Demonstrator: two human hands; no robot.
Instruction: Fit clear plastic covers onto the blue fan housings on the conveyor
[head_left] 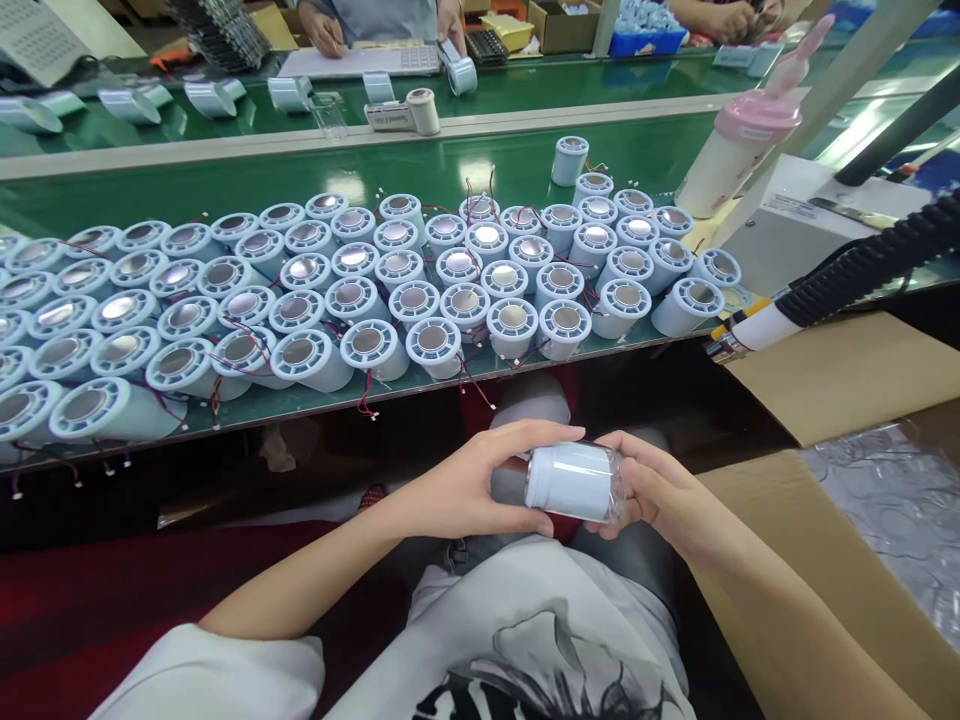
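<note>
A light-blue cylinder [568,480] lies sideways above my lap, with a clear plastic cover [617,486] around its right end. The thumb and fingers of my left hand [480,480] curve around the left end of the cylinder. My right hand [656,485] grips the cover's right end, with its fingers partly hidden behind the plastic. Beyond my hands, rows of similar light-blue cylinders [513,318] stand on the green bench [420,160]. Their tops have ribbed rings with round metallic centres, and thin red and dark wires [366,395] with small white plugs hang from some.
An open cardboard box [795,560] at right holds clear plastic covers [892,520]. A black hose [877,265] with a white nozzle reaches over it. A pink-topped bottle [739,130] stands at the bench's right. Across the bench, a co-worker's hand [324,30] rests near a white sheet.
</note>
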